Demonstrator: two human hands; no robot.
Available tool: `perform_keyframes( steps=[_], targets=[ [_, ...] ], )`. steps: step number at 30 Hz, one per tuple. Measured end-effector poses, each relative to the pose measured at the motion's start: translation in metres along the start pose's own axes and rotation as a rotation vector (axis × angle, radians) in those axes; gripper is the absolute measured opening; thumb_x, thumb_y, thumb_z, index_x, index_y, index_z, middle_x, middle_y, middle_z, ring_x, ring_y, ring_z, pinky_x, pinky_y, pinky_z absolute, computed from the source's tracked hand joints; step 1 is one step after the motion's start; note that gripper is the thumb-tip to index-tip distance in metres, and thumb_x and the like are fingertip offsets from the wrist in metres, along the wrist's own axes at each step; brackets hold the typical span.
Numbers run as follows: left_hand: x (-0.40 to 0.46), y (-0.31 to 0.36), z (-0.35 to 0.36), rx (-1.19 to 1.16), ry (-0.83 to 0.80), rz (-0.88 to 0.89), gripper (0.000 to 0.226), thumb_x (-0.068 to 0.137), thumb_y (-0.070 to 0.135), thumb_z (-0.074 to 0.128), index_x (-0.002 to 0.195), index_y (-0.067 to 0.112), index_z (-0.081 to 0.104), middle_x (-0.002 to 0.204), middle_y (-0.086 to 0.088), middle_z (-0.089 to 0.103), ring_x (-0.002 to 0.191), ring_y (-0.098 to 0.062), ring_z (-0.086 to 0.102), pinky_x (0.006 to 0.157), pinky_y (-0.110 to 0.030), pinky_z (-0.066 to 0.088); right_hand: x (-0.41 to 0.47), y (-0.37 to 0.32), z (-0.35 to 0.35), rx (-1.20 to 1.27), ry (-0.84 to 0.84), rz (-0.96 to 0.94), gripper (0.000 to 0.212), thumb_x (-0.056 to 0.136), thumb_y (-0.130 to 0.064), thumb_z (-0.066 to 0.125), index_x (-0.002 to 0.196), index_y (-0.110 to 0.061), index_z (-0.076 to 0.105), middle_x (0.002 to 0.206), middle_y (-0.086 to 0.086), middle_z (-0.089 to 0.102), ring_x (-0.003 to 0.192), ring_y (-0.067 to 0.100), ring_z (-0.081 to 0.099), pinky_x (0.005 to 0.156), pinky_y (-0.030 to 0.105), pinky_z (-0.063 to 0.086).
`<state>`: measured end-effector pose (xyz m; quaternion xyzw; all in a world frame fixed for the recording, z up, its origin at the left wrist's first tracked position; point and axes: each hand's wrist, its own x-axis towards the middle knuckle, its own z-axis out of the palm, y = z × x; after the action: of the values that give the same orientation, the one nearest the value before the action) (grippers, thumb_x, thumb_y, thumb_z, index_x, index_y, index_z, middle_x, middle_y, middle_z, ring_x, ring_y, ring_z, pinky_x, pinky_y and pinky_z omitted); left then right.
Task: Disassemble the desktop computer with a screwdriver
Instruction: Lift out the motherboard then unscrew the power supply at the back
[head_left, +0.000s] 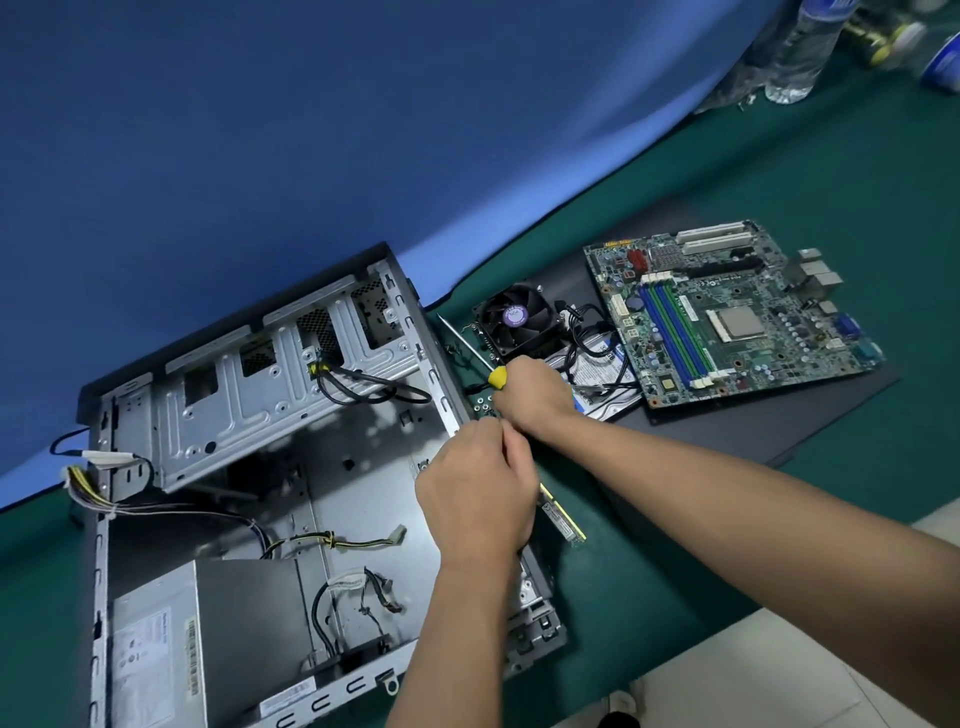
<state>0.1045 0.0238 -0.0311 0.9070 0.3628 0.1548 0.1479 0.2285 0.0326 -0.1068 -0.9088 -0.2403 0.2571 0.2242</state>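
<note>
The open grey computer case (291, 395) lies on the green table, with a power supply (171, 644) and loose cables inside. My right hand (530, 397) grips the yellow-handled screwdriver (497, 376) just beyond the case's right wall, its shaft pointing up and to the left. My left hand (478, 493) sits over that same wall, touching the right hand. Its fingers are curled and seen from the back, so whatever they hold is hidden. A memory stick (563, 519) sticks out from under the left hand beside the case.
On a black panel (831, 415) to the right lie the removed motherboard (727, 312), a cooler fan (517, 319) and a hard drive (602, 376). A water bottle (802, 52) stands at the far right. A blue backdrop (311, 130) hangs behind the case.
</note>
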Motion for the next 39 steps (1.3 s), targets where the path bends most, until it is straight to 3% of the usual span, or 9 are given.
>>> perform_keyframes(
  steps=[5,10,14,18,22,24,27,32,39],
  targets=[
    [-0.002,0.001,0.002,-0.013,0.003,-0.047,0.038,0.086,0.018,0.056,0.056,0.017,0.034,0.053,-0.005,0.049,0.049,-0.027,0.041,0.048,-0.027,0.027,-0.036,0.024,-0.036,0.240,-0.012,-0.127,0.042,0.086,-0.039,0.062,0.056,-0.018,0.042,0.054,-0.001,0.050,0.058,0.023,0.052,0.055,0.034,0.039],
    [-0.003,0.001,0.001,-0.046,0.026,-0.080,0.042,0.091,0.023,0.049,0.054,0.020,0.029,0.050,0.004,0.035,0.048,-0.021,0.036,0.050,-0.028,0.022,-0.091,0.032,-0.061,0.601,-0.104,-0.043,0.018,0.090,-0.023,0.049,0.081,-0.011,0.058,0.061,-0.001,0.056,0.055,0.015,0.050,0.058,0.031,0.041],
    [-0.017,0.002,-0.005,-0.167,0.019,-0.182,0.037,0.095,0.028,0.042,0.060,0.019,0.038,0.057,0.005,0.041,0.054,-0.016,0.041,0.052,-0.031,0.024,-0.143,0.028,-0.076,0.787,-0.125,-0.110,0.017,0.097,-0.024,0.049,0.087,-0.014,0.058,0.067,-0.001,0.063,0.052,0.010,0.054,0.057,0.019,0.045],
    [-0.038,-0.005,-0.028,-0.521,-0.062,-0.374,0.021,0.094,0.018,0.045,0.080,0.026,0.059,0.073,0.011,0.060,0.063,-0.003,0.052,0.056,-0.024,0.037,-0.192,0.017,-0.071,0.831,-0.157,-0.193,0.019,0.097,-0.031,0.049,0.096,-0.015,0.060,0.055,-0.004,0.057,0.043,0.013,0.051,0.045,0.020,0.042],
    [-0.061,-0.023,-0.068,-1.058,-0.093,-0.572,0.026,0.088,-0.005,0.043,0.092,0.009,0.065,0.068,0.002,0.068,0.055,-0.009,0.058,0.047,-0.024,0.046,-0.236,-0.004,-0.044,0.876,-0.223,-0.170,0.028,0.097,-0.038,0.046,0.084,-0.017,0.058,0.051,0.001,0.052,0.039,0.017,0.045,0.039,0.022,0.036],
    [-0.076,-0.039,-0.088,-1.280,-0.112,-0.660,0.027,0.089,-0.004,0.038,0.093,0.005,0.063,0.069,-0.005,0.071,0.054,-0.013,0.063,0.045,-0.023,0.049,-0.256,-0.017,-0.025,0.894,-0.292,-0.134,0.030,0.098,-0.037,0.044,0.082,-0.017,0.058,0.051,0.004,0.051,0.037,0.019,0.044,0.038,0.024,0.033],
    [-0.104,-0.072,-0.111,-1.462,-0.100,-0.745,0.023,0.095,0.014,0.039,0.094,0.002,0.059,0.070,-0.013,0.071,0.055,-0.019,0.065,0.048,-0.026,0.053,-0.287,-0.035,0.010,0.817,-0.406,-0.125,0.035,0.099,-0.037,0.041,0.081,-0.012,0.058,0.046,0.002,0.050,0.034,0.018,0.043,0.037,0.024,0.032],
    [-0.155,-0.135,-0.126,-1.327,0.027,-0.754,0.024,0.102,0.020,0.035,0.099,0.006,0.054,0.062,-0.008,0.069,0.039,-0.015,0.055,0.039,-0.023,0.047,-0.327,-0.059,0.073,0.716,-0.509,-0.134,0.035,0.098,-0.040,0.042,0.078,-0.016,0.060,0.047,0.000,0.052,0.032,0.014,0.046,0.039,0.025,0.035],
    [-0.204,-0.186,-0.110,-1.331,0.050,-0.882,0.016,0.102,0.015,0.036,0.094,0.012,0.050,0.074,-0.014,0.071,0.050,-0.022,0.066,0.042,-0.027,0.052,-0.358,-0.059,0.139,0.694,-0.538,0.038,0.035,0.094,-0.041,0.051,0.073,-0.013,0.057,0.047,-0.003,0.055,0.032,0.012,0.046,0.038,0.021,0.032]
  ],
)
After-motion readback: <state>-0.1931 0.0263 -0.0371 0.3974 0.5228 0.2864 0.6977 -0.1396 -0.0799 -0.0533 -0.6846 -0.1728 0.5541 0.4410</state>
